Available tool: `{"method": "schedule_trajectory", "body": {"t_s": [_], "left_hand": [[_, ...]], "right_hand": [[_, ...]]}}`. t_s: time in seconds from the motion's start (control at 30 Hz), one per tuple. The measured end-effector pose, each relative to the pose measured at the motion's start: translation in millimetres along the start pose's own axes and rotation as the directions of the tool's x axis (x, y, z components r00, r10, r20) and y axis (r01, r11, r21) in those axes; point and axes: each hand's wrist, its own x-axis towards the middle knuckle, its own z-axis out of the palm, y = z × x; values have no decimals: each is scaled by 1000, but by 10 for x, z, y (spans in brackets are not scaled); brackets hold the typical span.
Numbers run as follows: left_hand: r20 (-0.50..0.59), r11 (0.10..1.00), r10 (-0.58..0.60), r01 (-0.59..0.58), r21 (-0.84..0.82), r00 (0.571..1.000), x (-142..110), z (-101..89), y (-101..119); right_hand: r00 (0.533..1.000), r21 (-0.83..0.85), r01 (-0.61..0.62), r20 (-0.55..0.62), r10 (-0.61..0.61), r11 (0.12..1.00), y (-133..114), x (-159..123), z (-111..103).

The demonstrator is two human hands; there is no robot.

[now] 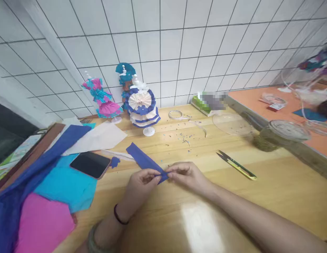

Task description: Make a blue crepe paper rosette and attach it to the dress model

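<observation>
Blue strip (146,158), jar (280,133) w/ blurry contents (266,142)

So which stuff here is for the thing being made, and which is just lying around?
Probably for the job:
blue strip, pinched by the left hand and right hand
paper sheets, on the left
snips, not being held

Probably just lying around:
phone, on the paper
wire coil, near the wall

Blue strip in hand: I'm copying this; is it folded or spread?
Mostly spread: the blue strip runs smooth, but looks bunched where left hand and right hand pinch it.
</observation>
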Motion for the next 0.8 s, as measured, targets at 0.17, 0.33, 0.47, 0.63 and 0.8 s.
{"method": "schedule_trajectory", "body": {"t_s": [0.17, 0.33, 0.47, 0.63, 0.8], "left_hand": [[8, 997, 41, -40, -64, 999, 19, -13, -32], [28, 992, 29, -25, -122, 999, 14, -18, -9], [23, 992, 12, -9, -130, 1000, 6, -20, 43], [14, 995, 8, -6, -102, 1000, -8, -26, 98], [21, 998, 24, -23, -65, 999, -17, -53, 116]], "right_hand": [[1000, 35, -2, 3, 2, 999, -5, 0, -8], [1000, 5, 3, 11, -3, 1000, 12, -7, -38], [1000, -9, -1, 21, 1, 1000, 17, -14, -61], [999, -38, 10, 41, -8, 999, 9, -15, -71], [998, -70, 38, 53, -34, 997, -23, -11, -64]]}}
